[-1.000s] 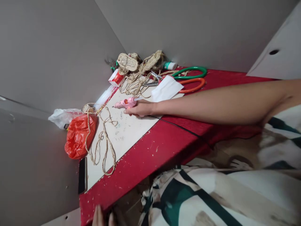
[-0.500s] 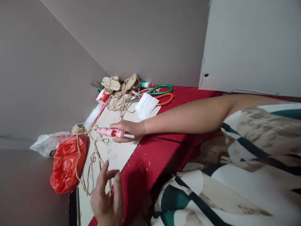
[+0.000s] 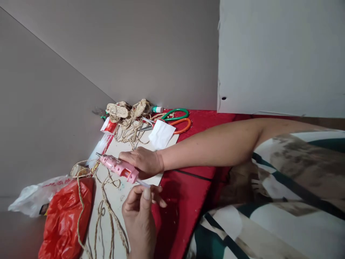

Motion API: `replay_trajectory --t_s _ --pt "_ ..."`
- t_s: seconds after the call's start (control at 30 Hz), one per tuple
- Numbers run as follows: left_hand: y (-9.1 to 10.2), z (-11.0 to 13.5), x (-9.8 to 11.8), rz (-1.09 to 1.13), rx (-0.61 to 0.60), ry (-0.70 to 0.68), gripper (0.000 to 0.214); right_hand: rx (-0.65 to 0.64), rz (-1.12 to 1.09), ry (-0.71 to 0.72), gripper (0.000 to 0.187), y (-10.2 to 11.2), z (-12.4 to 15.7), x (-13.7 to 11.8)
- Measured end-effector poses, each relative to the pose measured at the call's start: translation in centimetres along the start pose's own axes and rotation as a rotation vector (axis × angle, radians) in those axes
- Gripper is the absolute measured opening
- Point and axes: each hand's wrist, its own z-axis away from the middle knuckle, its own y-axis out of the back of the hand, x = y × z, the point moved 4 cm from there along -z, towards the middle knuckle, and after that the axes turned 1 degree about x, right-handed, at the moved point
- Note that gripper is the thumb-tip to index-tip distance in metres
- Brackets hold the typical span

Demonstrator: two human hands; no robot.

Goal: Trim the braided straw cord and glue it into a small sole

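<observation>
My right hand (image 3: 141,162) is wrapped around a pink hot glue gun (image 3: 118,167), its metal nozzle pointing to the left of the view. A translucent white glue stick (image 3: 142,183) juts out of the gun's rear end. My left hand (image 3: 141,208) pinches that stick's free end between thumb and fingers. Beneath both hands lies a pale board (image 3: 121,144) with braided twine (image 3: 110,208) trailing over it in loose loops. Some of the twine runs over a red plastic bag (image 3: 66,219).
Scissors with one green and one orange handle (image 3: 183,126) lie partly under a white paper piece (image 3: 161,133). Twine bundles (image 3: 118,112), a glue tube (image 3: 157,109) and a red-white box (image 3: 108,126) sit near the wall. A white plastic bag (image 3: 32,196) adjoins the red one.
My left hand has moved up from the lower part of the view and closed on the glue stick's end. The glue gun has tilted, its rear lower. The view has shifted slightly.
</observation>
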Motion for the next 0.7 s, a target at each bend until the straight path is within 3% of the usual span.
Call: replay_trajectory --t_s 0.37,0.7 --pt "0.8 -1.3 -2.7 0.158 0.003 0.171 0.025 0.064 0.143 0.055 0.031 -0.1 0.0 1.3" --pt "0.0 -0.9 -1.6 0.268 0.030 0.188 0.025 0.102 0.163 0.092 0.031 0.1 -0.1 1.7"
